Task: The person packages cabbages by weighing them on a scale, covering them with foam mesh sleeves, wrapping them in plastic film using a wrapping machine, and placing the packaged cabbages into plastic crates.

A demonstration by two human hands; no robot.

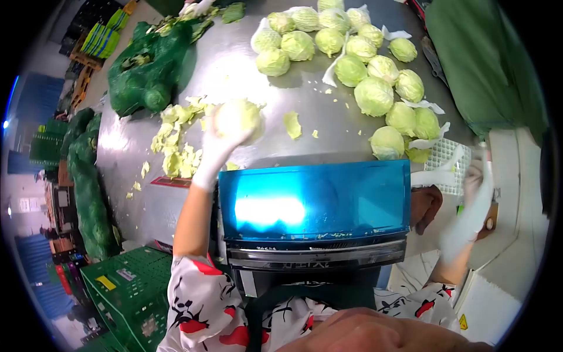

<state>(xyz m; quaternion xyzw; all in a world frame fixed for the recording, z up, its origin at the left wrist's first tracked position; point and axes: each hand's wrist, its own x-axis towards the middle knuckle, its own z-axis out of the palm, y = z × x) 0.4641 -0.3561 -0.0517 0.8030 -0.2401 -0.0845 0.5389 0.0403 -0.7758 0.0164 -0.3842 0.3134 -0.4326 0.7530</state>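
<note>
My left hand [221, 132], in a white glove, is closed around a pale green cabbage [241, 117] above the metal table, washed out by glare. My right hand [474, 179], also gloved, is low on the right beside a white grid-like rack [448, 161] and a strip of white netting [437, 176]. Motion smears that hand, and whether its fingers hold anything cannot be made out. Torn cabbage leaves [173, 141] lie left of my left hand. Several trimmed cabbages [373, 97] are grouped at the right of the table, some with white net sleeves around or under them.
A machine with a shiny blue cover [316, 199] stands right before my body. Green net sacks of cabbages [146, 76] are on the table's left and beside it [88, 193]. Green crates [126, 287] stand lower left; a green cloth [487, 64] hangs at right. Another person's gloved hand [198, 7] shows at the top.
</note>
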